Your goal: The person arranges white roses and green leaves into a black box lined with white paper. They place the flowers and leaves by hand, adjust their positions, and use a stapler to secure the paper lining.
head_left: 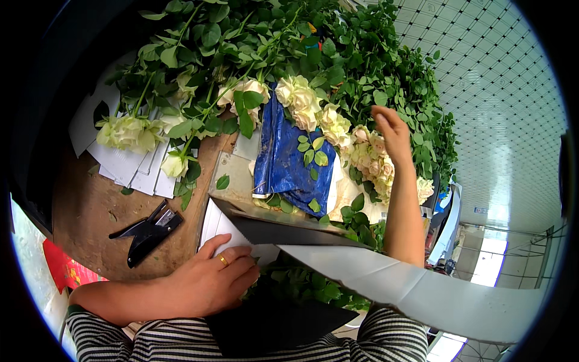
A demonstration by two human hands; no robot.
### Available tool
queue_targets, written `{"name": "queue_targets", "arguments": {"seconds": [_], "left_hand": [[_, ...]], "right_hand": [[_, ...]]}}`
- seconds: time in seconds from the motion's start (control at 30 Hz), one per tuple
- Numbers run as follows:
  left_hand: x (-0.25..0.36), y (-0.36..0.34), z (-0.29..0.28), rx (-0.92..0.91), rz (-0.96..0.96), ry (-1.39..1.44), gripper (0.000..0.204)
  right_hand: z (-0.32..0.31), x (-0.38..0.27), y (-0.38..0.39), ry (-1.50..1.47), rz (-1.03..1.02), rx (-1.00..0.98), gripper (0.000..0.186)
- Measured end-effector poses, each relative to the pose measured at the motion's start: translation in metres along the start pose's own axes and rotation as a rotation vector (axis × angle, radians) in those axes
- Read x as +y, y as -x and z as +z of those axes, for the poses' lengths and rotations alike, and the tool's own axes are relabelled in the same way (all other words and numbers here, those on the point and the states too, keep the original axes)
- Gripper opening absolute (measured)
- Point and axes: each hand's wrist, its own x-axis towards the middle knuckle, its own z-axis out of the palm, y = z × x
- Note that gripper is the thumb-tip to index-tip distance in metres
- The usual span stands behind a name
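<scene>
My left hand, a ring on one finger, is closed on a folded white sheet of paper or thin card at the bench's near edge. Under this hand, green rose leaves show between the sheet and a black panel. My right hand is raised at the right, beside the heaped rose foliage and just above pale roses. Its fingers are half bent, a gap shows by the thumb, and nothing is visible in them. A long white strip of card stretches rightward from near my left hand.
A black stapler lies on the brown tabletop at left. White paper sheets lie under cream roses. Blue plastic wrap with loose leaves sits centrally. Long leafy stems cover the back. Tiled floor extends at right.
</scene>
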Motion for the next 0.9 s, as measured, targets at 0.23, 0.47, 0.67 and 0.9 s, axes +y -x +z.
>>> {"name": "queue_targets", "arguments": {"seconds": [0.23, 0.47, 0.67, 0.9], "left_hand": [[-0.003, 0.004, 0.003, 0.097, -0.020, -0.006, 0.033], [0.000, 0.003, 0.005, 0.100, -0.045, -0.038, 0.035], [0.000, 0.000, 0.000, -0.040, -0.054, 0.060, 0.055], [-0.003, 0.002, -0.003, -0.073, 0.026, 0.066, 0.068]], "right_hand": [[0.059, 0.019, -0.050, 1.143, -0.339, -0.098, 0.045], [-0.027, -0.027, -0.067, -0.262, -0.306, 0.363, 0.037], [-0.105, -0.106, -0.051, -0.686, -0.589, 0.681, 0.022], [-0.263, -0.128, 0.056, -0.362, -0.750, 0.950, 0.014]]}}
